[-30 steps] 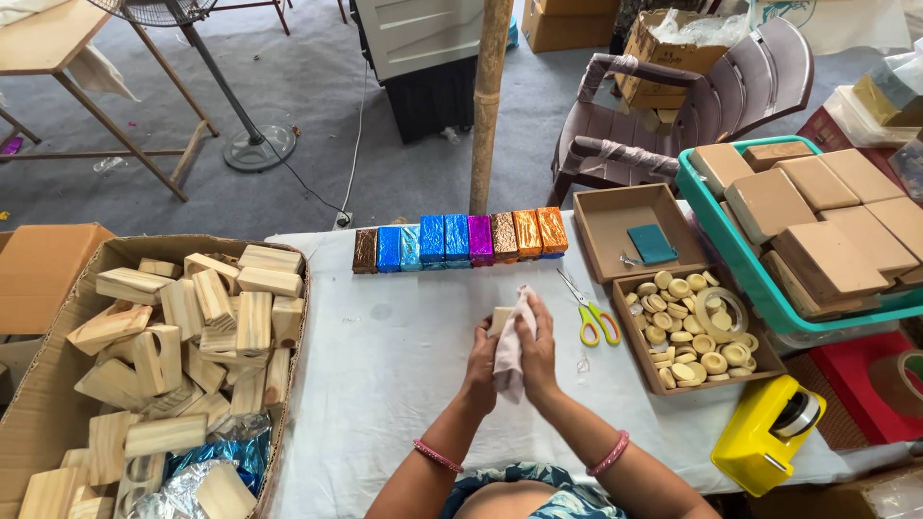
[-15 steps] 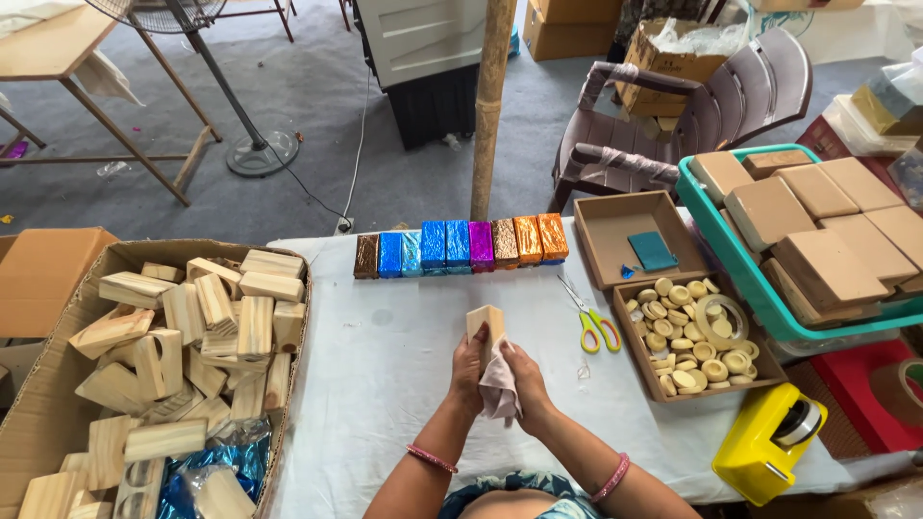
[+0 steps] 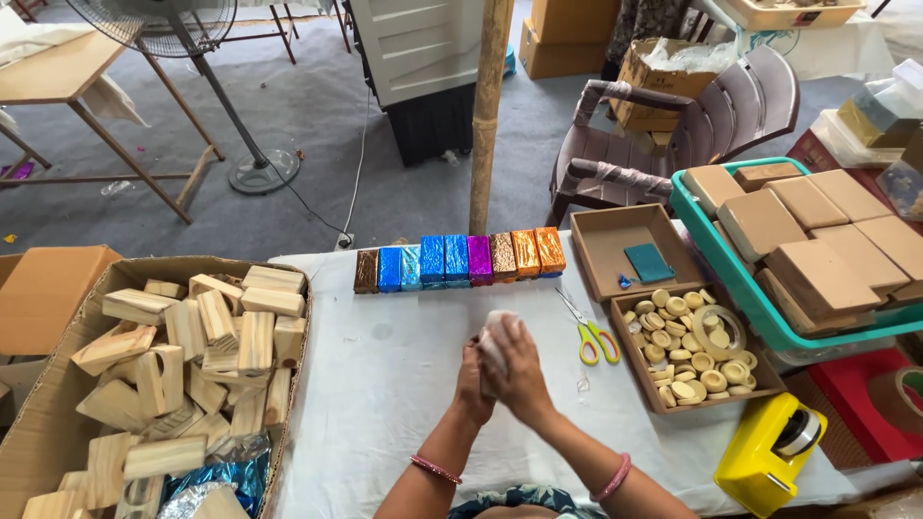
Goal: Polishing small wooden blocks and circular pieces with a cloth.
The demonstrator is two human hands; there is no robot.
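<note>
While both hands meet above the worktop (image 3: 385,384), the right hand (image 3: 524,370) wraps over a white cloth (image 3: 492,338) and whatever it covers; the left hand (image 3: 471,380) presses in from the other side. Grip of both: closed tight around the bundle, fingers curled, contents hidden. Bundle sits mid-worktop, just below the row of foil-wrapped blocks (image 3: 460,259). Scissors (image 3: 588,332) lie just right of the hands. Tray of small round pieces (image 3: 697,351) further right. Box of wooden blocks (image 3: 183,356) left.
</note>
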